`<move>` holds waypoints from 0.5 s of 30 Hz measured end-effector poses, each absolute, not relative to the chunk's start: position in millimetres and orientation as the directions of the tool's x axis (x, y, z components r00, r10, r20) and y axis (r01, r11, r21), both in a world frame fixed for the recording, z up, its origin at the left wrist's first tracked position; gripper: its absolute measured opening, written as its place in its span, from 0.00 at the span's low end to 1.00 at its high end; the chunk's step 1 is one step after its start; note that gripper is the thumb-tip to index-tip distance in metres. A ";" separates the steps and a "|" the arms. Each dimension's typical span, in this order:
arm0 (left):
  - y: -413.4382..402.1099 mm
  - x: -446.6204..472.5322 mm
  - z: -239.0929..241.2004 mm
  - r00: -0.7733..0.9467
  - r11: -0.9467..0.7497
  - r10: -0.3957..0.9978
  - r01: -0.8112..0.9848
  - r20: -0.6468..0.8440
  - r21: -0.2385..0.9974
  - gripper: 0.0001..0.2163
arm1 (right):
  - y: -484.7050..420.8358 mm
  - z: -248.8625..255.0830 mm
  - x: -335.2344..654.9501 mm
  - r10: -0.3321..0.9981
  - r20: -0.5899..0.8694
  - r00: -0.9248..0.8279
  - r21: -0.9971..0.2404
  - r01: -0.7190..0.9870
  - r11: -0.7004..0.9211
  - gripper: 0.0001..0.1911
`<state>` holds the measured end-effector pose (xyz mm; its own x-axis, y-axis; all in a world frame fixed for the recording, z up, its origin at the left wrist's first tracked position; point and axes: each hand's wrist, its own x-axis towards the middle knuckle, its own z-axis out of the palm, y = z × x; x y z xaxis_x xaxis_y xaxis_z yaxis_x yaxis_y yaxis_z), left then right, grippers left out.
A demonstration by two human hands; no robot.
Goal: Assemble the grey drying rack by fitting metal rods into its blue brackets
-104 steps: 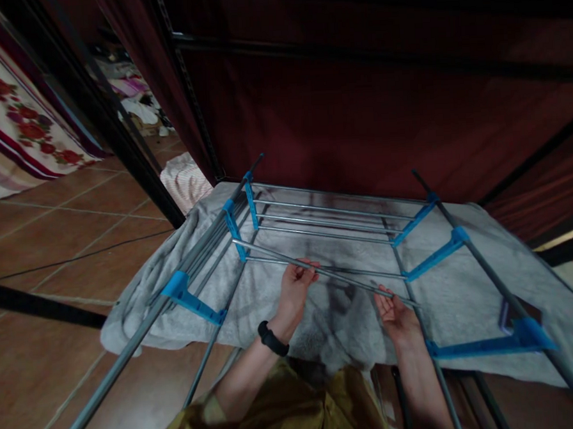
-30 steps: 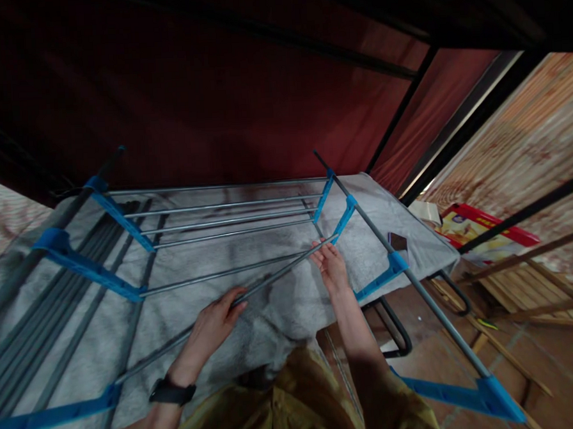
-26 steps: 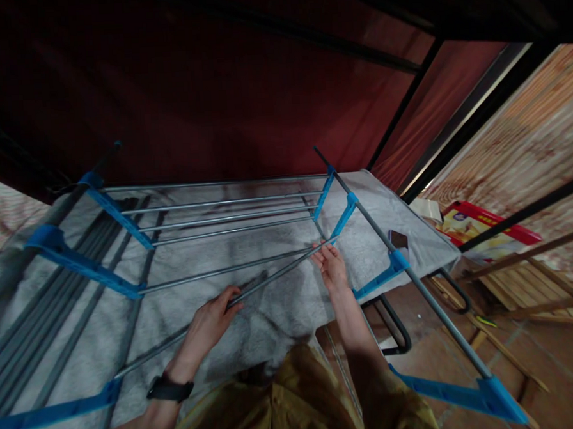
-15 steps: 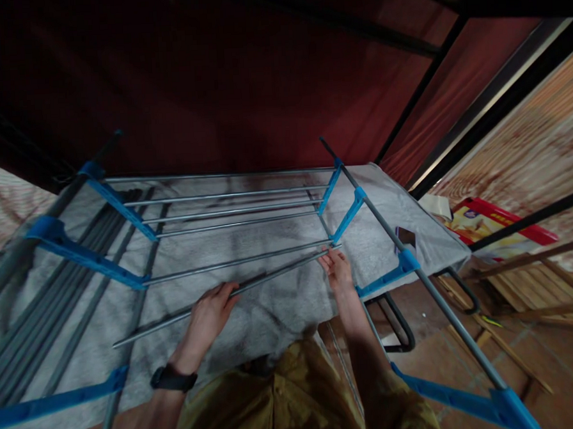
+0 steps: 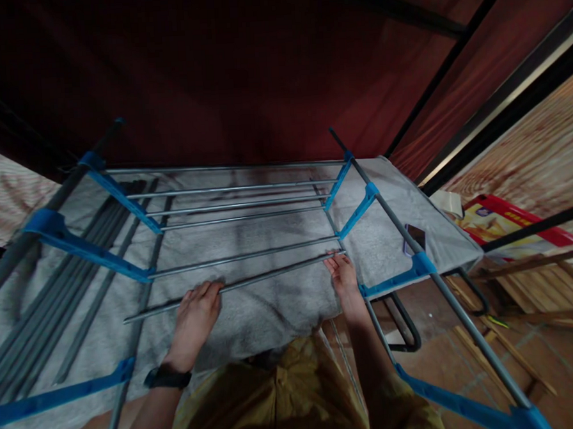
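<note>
A loose grey metal tube [image 5: 275, 273] lies across in front of me, slightly slanted, its right end farther away. My left hand [image 5: 198, 312] is closed over it left of the middle. Near its right end, my right hand [image 5: 342, 273] pinches it with the fingertips. Around both hands stands a rack frame of grey poles with blue plastic brackets. The nearest fitted crossbar [image 5: 250, 257] runs just beyond the loose tube, between a left blue bracket [image 5: 101, 257] and a right blue bracket [image 5: 358, 212]. Several more crossbars span the frame farther back.
Several loose tubes [image 5: 56, 310] lie bundled on the grey cloth [image 5: 272, 311] at left. A phone [image 5: 414, 240] rests on the cloth behind the right pole [image 5: 457, 305]. A red and yellow box [image 5: 503, 222] and wooden furniture [image 5: 544, 287] are at right. Dark red fabric hangs behind.
The loose tube's left end has swung slightly away from me, so it lies closer to parallel with the crossbars. My left hand has shifted left along it. The view has moved a little.
</note>
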<state>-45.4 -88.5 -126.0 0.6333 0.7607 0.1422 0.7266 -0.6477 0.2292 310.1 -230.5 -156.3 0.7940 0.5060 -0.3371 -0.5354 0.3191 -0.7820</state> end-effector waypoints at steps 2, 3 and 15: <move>-87.8 -49.1 -126.7 0.608 -0.627 0.779 0.749 0.152 0.213 0.18 | -231.0 -158.1 310.3 0.512 -0.340 0.789 -0.771 -0.545 0.328 0.11; -87.8 -50.7 -127.2 0.601 -0.622 0.783 0.754 0.161 0.212 0.18 | -231.4 -158.9 310.2 0.512 -0.340 0.789 -0.768 -0.547 0.334 0.11; -94.1 -65.3 -136.7 0.442 -0.501 0.857 0.835 0.266 0.227 0.16 | -238.0 -164.0 306.1 0.509 -0.279 0.814 -0.792 -0.495 0.358 0.13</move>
<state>-65.3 -94.1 -136.7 0.4418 0.8568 0.2660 0.8352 -0.5010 0.2268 306.1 -238.0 -164.0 0.8144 0.5090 -0.2787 -0.4949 0.3585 -0.7915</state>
